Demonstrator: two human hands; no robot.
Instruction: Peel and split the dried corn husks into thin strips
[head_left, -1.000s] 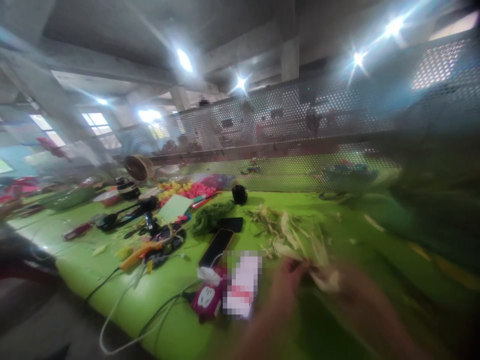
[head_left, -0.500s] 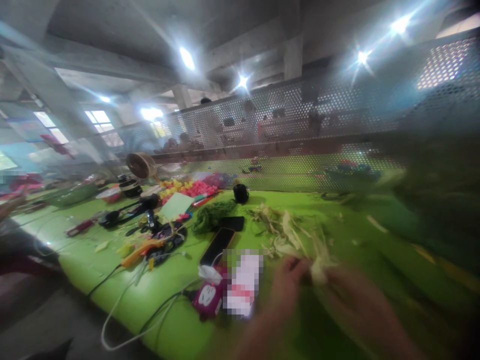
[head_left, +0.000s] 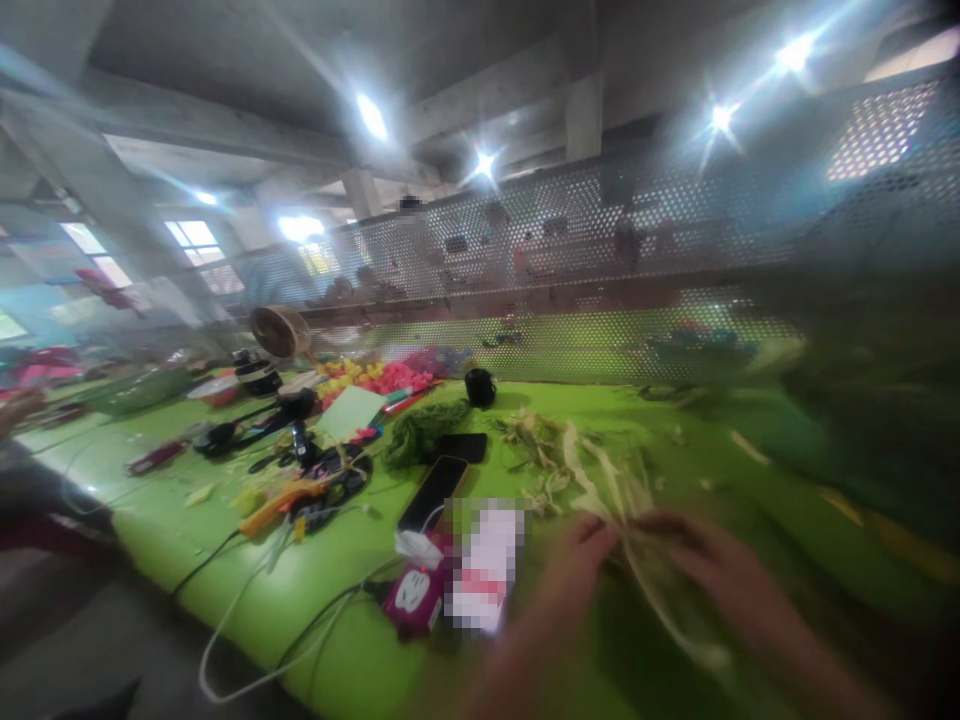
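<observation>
Pale, cream-coloured dry strips (head_left: 589, 480), like husk or raffia, hang between my hands over the green table. My left hand (head_left: 577, 560) is closed, with thumb and fingers pinched on the strips. To its right, my right hand (head_left: 694, 550) has its fingers curled against the same bundle, though blur hides the fingertips. One long strip (head_left: 667, 610) trails from between the hands toward the lower right. Just beyond them, a loose heap of similar strips (head_left: 536, 445) lies on the table. A phone with a lit screen (head_left: 487, 570) is left of my left hand.
Left of the hands are a magenta power adapter (head_left: 412, 598) with cables, a dark phone (head_left: 433, 492) and green fibre (head_left: 424, 435). Farther left lie an orange glue gun (head_left: 281, 505), pink and yellow flowers (head_left: 390, 377) and a fan (head_left: 281, 332). A perforated metal screen (head_left: 525, 260) stands behind.
My right hand has turned and shifted slightly up and right. The bunched strips between the hands have spread, and a long strip now hangs toward the lower right.
</observation>
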